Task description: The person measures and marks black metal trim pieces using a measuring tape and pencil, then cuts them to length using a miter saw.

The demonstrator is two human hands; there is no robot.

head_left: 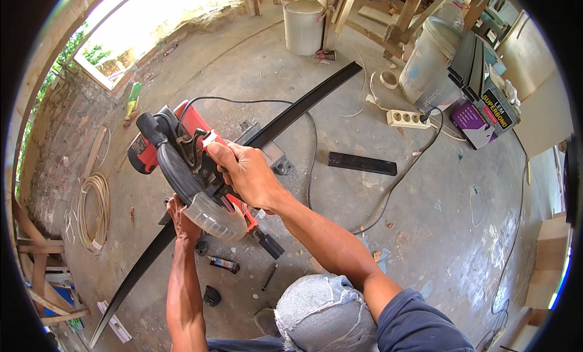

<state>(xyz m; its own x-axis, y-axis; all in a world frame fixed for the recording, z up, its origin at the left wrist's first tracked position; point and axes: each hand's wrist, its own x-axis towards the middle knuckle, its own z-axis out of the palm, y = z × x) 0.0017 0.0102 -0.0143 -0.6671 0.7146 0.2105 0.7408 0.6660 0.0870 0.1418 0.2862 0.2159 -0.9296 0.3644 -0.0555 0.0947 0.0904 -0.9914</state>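
Note:
A red and black miter saw [193, 170] stands on the concrete floor, its clear blade guard [214, 217] toward me. My right hand [248, 173] is closed around the saw's red handle. Through the saw runs a long black channel strip [310, 100], reaching far right and near left. My left hand [183, 217] presses on this strip beside the guard, its fingers partly hidden. Whether the blade touches the strip is hidden by the saw. A short black offcut [362, 163] lies on the floor to the right.
A power strip [408, 119] with a black cable lies right. Behind it stand a white bucket [432, 60] and a purple box [480, 121]. Coiled cable [92, 212] rests at left. A marker [270, 277] and a small bottle [224, 264] lie near my knee [325, 312].

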